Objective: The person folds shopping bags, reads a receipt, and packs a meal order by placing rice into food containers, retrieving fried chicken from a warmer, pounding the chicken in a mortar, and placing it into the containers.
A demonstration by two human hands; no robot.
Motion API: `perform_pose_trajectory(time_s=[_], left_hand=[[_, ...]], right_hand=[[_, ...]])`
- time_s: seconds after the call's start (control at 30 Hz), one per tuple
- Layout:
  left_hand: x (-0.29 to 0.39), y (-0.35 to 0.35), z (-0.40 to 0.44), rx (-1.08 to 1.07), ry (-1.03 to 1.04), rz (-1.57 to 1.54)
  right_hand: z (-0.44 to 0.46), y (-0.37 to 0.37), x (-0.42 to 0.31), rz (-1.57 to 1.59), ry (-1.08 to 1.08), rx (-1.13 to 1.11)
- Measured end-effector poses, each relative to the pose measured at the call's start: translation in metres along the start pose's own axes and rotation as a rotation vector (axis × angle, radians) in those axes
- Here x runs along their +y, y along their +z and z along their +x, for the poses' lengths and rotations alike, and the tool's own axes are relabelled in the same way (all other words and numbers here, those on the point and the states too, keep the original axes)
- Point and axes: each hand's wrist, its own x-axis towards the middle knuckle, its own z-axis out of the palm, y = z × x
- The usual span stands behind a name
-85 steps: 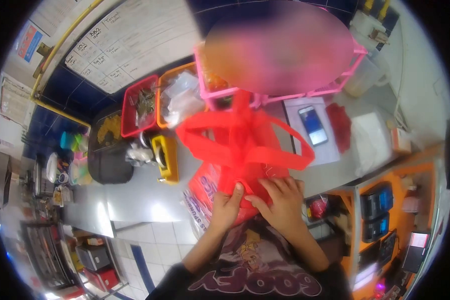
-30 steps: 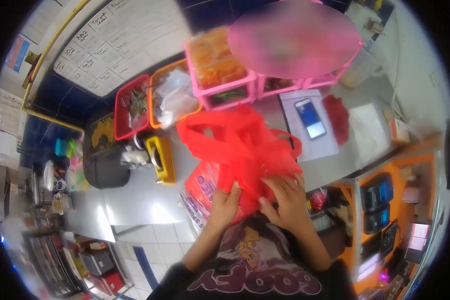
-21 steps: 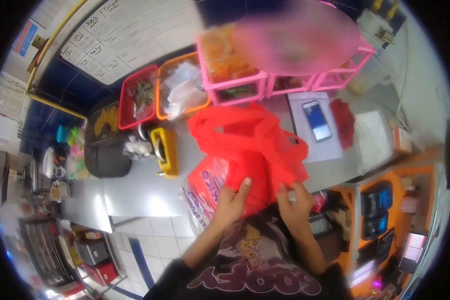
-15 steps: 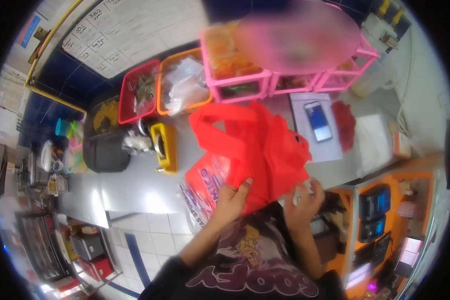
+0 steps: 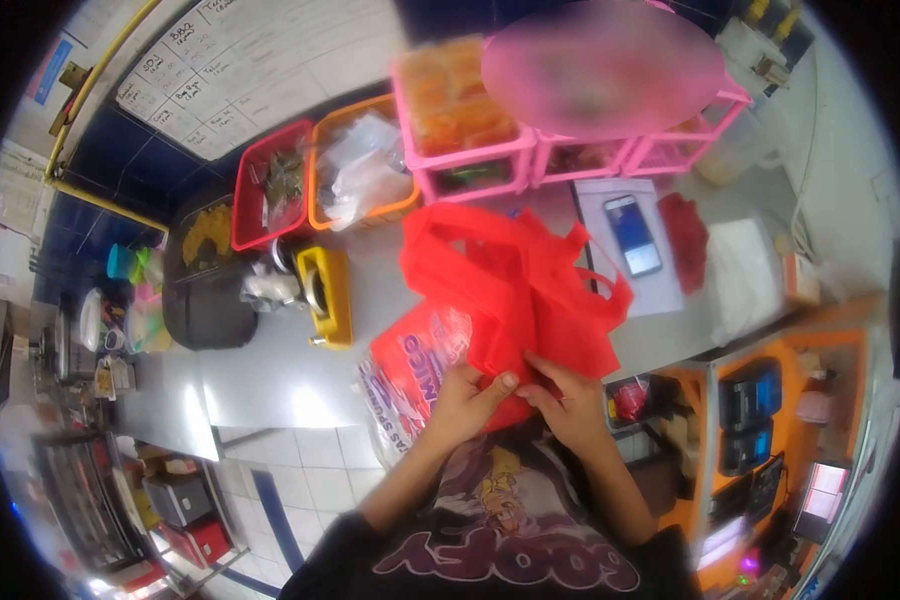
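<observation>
A red fabric carrier bag (image 5: 560, 325) lies at the near edge of the metal counter, its looped handles pointing away from me. My left hand (image 5: 467, 402) is closed on the bag's near edge, thumb on top. Beside it, my right hand (image 5: 573, 402) pinches the same edge, its thumb close to the left thumb. Under the bag's left side is a red and clear plastic package (image 5: 420, 350) with purple lettering. The bag's inside is hidden.
Left of the bag stands a yellow tape dispenser (image 5: 335, 295). Behind are a red basket (image 5: 245, 215), an orange basket (image 5: 320, 205) of plastic bags and pink crates (image 5: 470, 175). A phone (image 5: 632, 238) lies on papers to the right. An orange shelf (image 5: 705, 430) stands below right.
My right hand has moved left and closed on the bag's near edge, beside my left hand. The bag's handles have shifted and spread out to the right.
</observation>
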Motion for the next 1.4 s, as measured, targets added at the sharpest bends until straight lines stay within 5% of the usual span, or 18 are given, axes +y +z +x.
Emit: perform_pose_trajectory(time_s=[0.23, 0.33, 0.43, 0.53, 0.6, 0.93, 1.03, 1.07, 1.13, 1.2, 1.3, 1.4], left_hand=[[-0.016, -0.009, -0.003, -0.038, -0.11, -0.001], [-0.014, -0.007, -0.002, -0.019, -0.002, -0.06], [-0.021, -0.01, -0.002, -0.013, 0.009, 0.032], [-0.024, -0.01, -0.001, 0.016, -0.188, 0.009], [-0.022, -0.006, 0.0, 0.075, -0.207, -0.081], [-0.028, -0.01, 0.003, 0.126, -0.236, -0.17], [-0.025, -0.003, 0.004, 0.167, -0.177, -0.178], [-0.031, -0.004, 0.004, 0.152, -0.174, -0.121], [-0.034, -0.004, 0.003, 0.137, -0.174, -0.063], [-0.033, -0.005, 0.004, 0.108, -0.183, -0.006], [-0.024, 0.0, 0.004, 0.125, -0.171, -0.061], [-0.02, 0.006, 0.005, 0.171, -0.084, -0.09]], right_hand=[[-0.003, 0.002, -0.001, -0.001, -0.026, 0.05], [-0.006, 0.009, 0.008, -0.006, -0.068, 0.109], [-0.012, 0.017, 0.024, 0.086, -0.002, 0.211], [-0.014, 0.022, 0.036, 0.234, 0.049, 0.291], [-0.012, 0.024, 0.031, 0.569, 0.128, 0.43], [-0.033, 0.008, 0.052, 0.602, 0.156, 0.572], [-0.033, 0.007, 0.047, 0.512, 0.229, 0.609], [-0.032, 0.004, 0.04, -0.154, 0.063, 0.63], [-0.026, -0.005, 0.027, -0.817, -0.108, 0.601], [-0.019, -0.014, 0.022, -0.972, -0.5, 0.311], [-0.013, -0.016, 0.022, -0.606, -0.306, 0.129], [-0.007, -0.016, 0.008, -0.417, -0.253, 0.198]])
